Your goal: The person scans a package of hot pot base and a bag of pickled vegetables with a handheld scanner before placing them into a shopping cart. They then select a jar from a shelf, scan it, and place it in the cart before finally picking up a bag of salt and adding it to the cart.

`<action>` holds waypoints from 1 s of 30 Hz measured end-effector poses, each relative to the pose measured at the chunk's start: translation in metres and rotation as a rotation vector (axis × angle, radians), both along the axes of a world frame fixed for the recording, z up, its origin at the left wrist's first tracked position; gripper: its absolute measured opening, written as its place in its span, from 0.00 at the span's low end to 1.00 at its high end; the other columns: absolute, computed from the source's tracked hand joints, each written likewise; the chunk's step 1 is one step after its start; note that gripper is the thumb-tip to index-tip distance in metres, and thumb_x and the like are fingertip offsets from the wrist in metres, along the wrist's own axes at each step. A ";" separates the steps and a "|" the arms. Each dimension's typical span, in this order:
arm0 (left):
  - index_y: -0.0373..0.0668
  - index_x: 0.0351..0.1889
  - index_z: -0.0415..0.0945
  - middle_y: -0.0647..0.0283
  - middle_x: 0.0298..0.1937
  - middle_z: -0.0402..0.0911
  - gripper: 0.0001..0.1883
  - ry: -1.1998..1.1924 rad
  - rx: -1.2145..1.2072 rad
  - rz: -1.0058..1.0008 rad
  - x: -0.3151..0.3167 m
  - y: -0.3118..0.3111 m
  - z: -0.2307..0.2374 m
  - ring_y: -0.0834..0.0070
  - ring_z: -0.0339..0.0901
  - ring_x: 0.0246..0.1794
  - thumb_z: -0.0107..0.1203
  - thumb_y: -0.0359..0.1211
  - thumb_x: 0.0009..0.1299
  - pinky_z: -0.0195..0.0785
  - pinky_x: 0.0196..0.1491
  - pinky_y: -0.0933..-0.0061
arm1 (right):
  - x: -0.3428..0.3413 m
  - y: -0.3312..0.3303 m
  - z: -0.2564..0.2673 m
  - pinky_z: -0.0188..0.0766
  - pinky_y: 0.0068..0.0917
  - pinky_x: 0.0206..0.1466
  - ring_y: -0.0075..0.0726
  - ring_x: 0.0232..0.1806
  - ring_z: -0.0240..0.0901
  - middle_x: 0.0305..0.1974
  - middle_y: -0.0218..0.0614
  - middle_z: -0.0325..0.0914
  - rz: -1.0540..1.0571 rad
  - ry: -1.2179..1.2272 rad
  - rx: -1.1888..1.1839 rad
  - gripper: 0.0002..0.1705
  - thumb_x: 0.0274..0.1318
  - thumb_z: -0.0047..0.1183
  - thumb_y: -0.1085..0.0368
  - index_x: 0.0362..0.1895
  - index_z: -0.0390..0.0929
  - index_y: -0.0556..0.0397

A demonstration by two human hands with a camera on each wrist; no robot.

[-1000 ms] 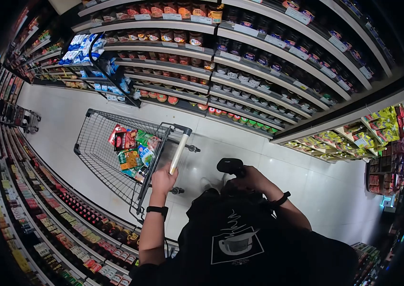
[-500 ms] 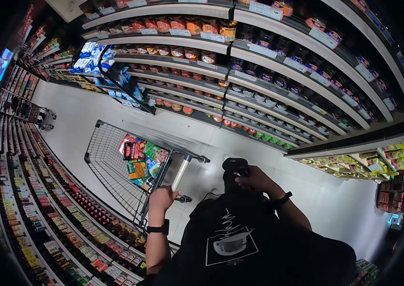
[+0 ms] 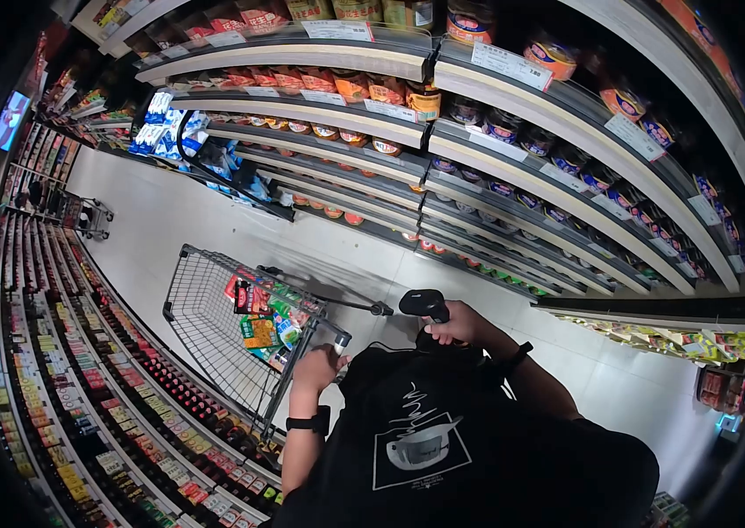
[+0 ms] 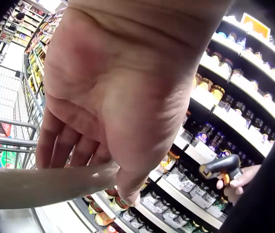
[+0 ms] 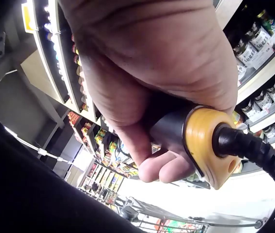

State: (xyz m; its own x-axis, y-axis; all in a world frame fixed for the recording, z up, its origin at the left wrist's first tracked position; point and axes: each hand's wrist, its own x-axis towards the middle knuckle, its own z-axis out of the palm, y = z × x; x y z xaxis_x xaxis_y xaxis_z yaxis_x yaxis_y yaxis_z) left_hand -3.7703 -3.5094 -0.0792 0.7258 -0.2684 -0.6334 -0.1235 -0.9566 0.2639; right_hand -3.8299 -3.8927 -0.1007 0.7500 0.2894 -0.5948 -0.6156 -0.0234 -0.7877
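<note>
A scanner-like black device is gripped in my right hand; its yellow end and coiled black cable show in the right wrist view. My left hand holds the pale handle of a wire shopping cart. In the left wrist view, the left fingers pass behind that bar, which hides their tips, and the thumb lies by its end. Colourful packets lie in the cart near its handle side.
Shelves of jars run along the far side of the aisle, and more stocked shelves curve along the left. A rack of blue-and-white packs stands past the cart. Another cart is farther down the tiled floor.
The cart handle and left hand have come closer to my body and the right hand. Jar shelves appear larger, with more upper rows in view. Both hands keep their holds.
</note>
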 end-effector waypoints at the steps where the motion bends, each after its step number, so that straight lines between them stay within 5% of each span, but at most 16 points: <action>1: 0.38 0.50 0.83 0.41 0.49 0.87 0.32 0.001 0.009 -0.031 0.000 0.002 -0.015 0.41 0.85 0.54 0.64 0.61 0.73 0.77 0.55 0.44 | 0.004 0.001 0.004 0.79 0.24 0.34 0.25 0.29 0.82 0.32 0.33 0.83 -0.007 -0.014 -0.008 0.17 0.67 0.67 0.63 0.54 0.80 0.59; 14: 0.35 0.58 0.86 0.44 0.54 0.89 0.45 0.041 -0.098 -0.200 0.061 0.041 -0.001 0.47 0.86 0.58 0.67 0.70 0.64 0.78 0.60 0.53 | 0.019 0.069 0.055 0.77 0.26 0.35 0.25 0.32 0.82 0.33 0.31 0.87 -0.093 -0.045 -0.241 0.27 0.61 0.71 0.53 0.59 0.83 0.53; 17: 0.34 0.56 0.86 0.41 0.51 0.89 0.39 0.034 -0.232 -0.215 0.057 0.052 -0.019 0.46 0.87 0.55 0.66 0.64 0.69 0.78 0.58 0.54 | 0.018 0.085 0.053 0.80 0.29 0.40 0.28 0.36 0.84 0.36 0.33 0.89 -0.105 0.003 -0.242 0.28 0.59 0.72 0.54 0.59 0.84 0.53; 20: 0.36 0.56 0.86 0.43 0.49 0.89 0.30 0.083 -0.379 -0.176 0.055 0.060 -0.037 0.46 0.87 0.53 0.66 0.55 0.74 0.78 0.56 0.55 | 0.018 0.102 0.051 0.67 0.21 0.22 0.19 0.25 0.75 0.32 0.27 0.83 -0.121 0.016 -0.283 0.26 0.62 0.72 0.58 0.61 0.83 0.51; 25: 0.35 0.55 0.86 0.44 0.51 0.90 0.20 0.156 -0.449 -0.085 0.066 0.070 -0.028 0.49 0.88 0.54 0.69 0.39 0.72 0.79 0.56 0.57 | 0.009 0.117 0.049 0.68 0.22 0.24 0.20 0.27 0.77 0.34 0.27 0.83 -0.110 -0.015 -0.359 0.27 0.61 0.72 0.57 0.63 0.83 0.52; 30: 0.35 0.56 0.86 0.44 0.51 0.89 0.20 0.102 -0.396 -0.074 0.077 0.079 -0.022 0.48 0.87 0.55 0.68 0.38 0.70 0.79 0.58 0.56 | 0.007 0.125 0.059 0.66 0.21 0.24 0.19 0.28 0.77 0.34 0.26 0.83 -0.122 -0.031 -0.306 0.28 0.61 0.72 0.57 0.63 0.83 0.51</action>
